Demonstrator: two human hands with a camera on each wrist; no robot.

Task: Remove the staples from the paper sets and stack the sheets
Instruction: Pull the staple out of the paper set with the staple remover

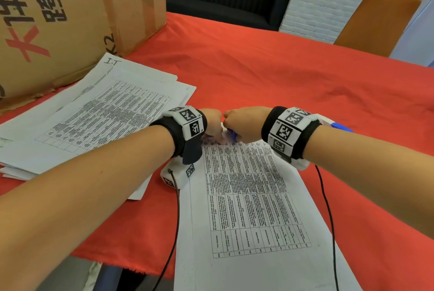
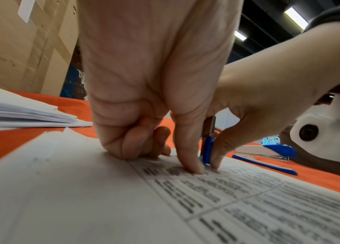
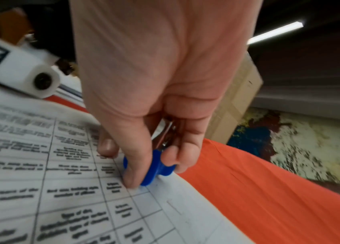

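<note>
Head view: both hands meet at the far edge of a printed paper set (image 1: 249, 196) lying lengthwise on the red-clothed surface (image 1: 281, 74). The right hand (image 1: 246, 123) pinches a blue staple remover (image 1: 234, 135) between thumb and fingers, its grip narrow around the tool, whose tip is down on the top margin of the page. The right wrist view shows the blue handle (image 3: 150, 166) squeezed from both sides, with metal showing above it inside the palm. The left hand (image 1: 212, 126) sits just beside the right, touching the same paper edge; in the left wrist view its fingers (image 2: 139, 142) are curled under against the sheet and the thumb (image 2: 187, 148) presses straight down next to the remover (image 2: 208, 148), so this grip holds nothing but pins the page. The staple itself is too small to make out. A loose stack of sheets (image 1: 94, 114) lies to the left, near a cardboard box (image 1: 58, 20). A blue stapler (image 2: 269, 156) rests on the cloth beyond the right hand
</note>
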